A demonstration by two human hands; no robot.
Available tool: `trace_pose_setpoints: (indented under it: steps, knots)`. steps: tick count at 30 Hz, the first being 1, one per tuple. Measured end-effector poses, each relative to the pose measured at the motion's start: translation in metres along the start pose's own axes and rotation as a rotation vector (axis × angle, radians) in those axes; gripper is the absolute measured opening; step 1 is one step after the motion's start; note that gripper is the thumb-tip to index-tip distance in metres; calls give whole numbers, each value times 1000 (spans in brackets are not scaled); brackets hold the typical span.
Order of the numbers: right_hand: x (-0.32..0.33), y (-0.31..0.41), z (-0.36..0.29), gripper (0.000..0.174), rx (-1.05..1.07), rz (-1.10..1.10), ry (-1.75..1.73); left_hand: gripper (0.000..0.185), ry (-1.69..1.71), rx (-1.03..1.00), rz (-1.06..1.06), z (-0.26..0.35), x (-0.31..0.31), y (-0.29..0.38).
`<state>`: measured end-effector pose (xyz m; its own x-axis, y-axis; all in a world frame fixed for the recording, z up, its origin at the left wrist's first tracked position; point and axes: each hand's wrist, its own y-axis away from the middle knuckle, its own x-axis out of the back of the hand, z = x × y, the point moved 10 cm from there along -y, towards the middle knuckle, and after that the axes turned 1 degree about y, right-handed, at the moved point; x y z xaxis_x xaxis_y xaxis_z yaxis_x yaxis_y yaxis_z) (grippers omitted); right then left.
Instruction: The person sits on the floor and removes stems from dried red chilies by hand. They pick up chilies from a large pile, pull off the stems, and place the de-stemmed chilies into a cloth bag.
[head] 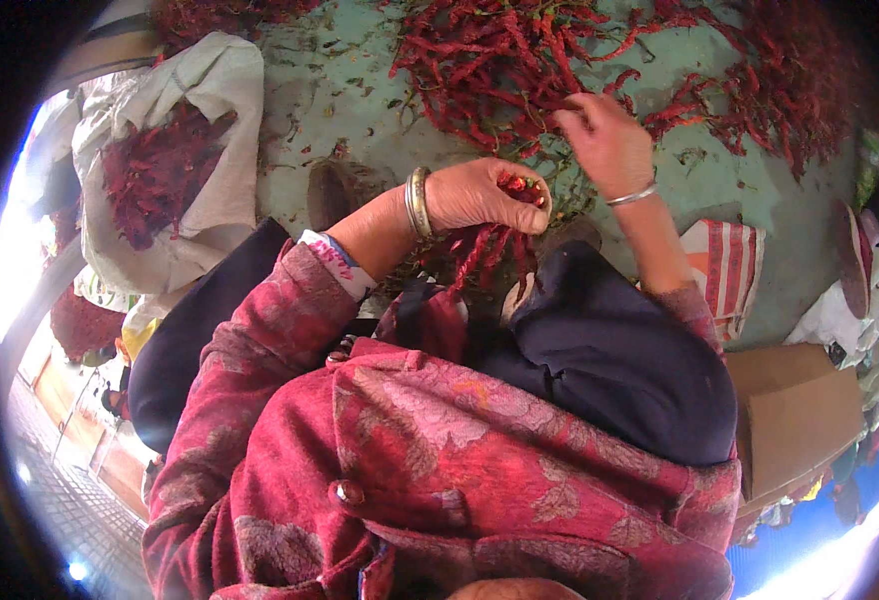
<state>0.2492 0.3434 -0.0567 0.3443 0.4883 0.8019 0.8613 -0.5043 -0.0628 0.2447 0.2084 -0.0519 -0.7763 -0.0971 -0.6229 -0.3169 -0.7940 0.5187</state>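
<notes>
My left hand (484, 199) is curled around a bunch of dried red chili peppers (488, 255). Their cut or broken top ends show between thumb and fingers, and the tips hang down towards my lap. Farther forward, my right hand (608, 142) reaches to the near edge of a loose pile of dried red chilies (477, 67) on the green floor (297, 112). Its fingertips are bent at the peppers and slightly blurred, so I cannot tell if they grip one. Bits of stem lie scattered between the hands and the pile.
An open white woven sack (241, 90) with red chilies (162, 176) inside stands at the left. More chilies (792, 90) are heaped at the far right. A red-striped white bag (736, 277) lies right of my knee, near a brown cardboard box (799, 420).
</notes>
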Motion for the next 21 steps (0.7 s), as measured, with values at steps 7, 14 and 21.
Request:
trace_pose_setpoints:
  steps: [7,14,21]
  knots:
    - [-58,-13,-2,19,15,-226,235,16,-71,44,157,4,13,9]
    - [-3,25,40,16,-182,-84,3,18,-431,-20,366,14,35,7]
    - [36,35,-13,11,-56,-27,-217,20,-947,-607,674,83,15,27]
